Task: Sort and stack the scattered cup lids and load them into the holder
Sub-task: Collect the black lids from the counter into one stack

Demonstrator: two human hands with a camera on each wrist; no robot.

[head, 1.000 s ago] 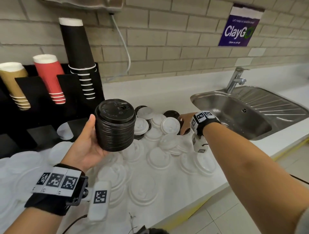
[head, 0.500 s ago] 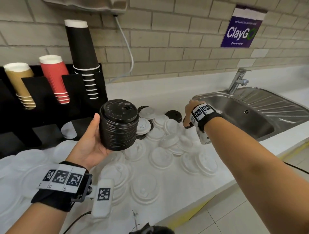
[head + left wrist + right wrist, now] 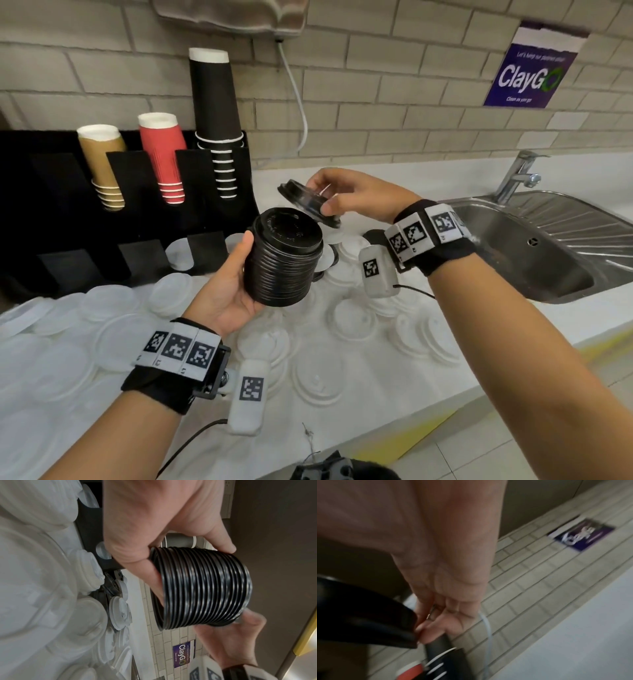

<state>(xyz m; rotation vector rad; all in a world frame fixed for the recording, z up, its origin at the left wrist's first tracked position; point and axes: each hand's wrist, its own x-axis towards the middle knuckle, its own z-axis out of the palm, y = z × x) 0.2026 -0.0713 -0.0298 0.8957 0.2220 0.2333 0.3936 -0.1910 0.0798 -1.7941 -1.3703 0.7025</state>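
Note:
My left hand [image 3: 236,274] grips a tall stack of black lids [image 3: 284,260] above the counter, thumb on one side and fingers on the other; the same stack of black lids [image 3: 204,586] fills the left wrist view, held by that left hand [image 3: 171,536]. My right hand [image 3: 346,195] pinches a single black lid [image 3: 308,202], tilted, just above and behind the stack's top. In the right wrist view the right hand [image 3: 436,615] holds that black lid [image 3: 368,618] at its rim. The black holder [image 3: 102,246] stands at the left by the wall.
Many white lids [image 3: 342,329] lie scattered over the white counter [image 3: 394,404], with clear lids [image 3: 51,353] at the left. Stacks of brown, red and black cups [image 3: 212,113] stand in the holder. A steel sink [image 3: 534,246] with a tap lies to the right.
My right hand picked a black lid from the pile near the sink, lifted it and carried it left to just above the stack. The left hand kept holding the stack.

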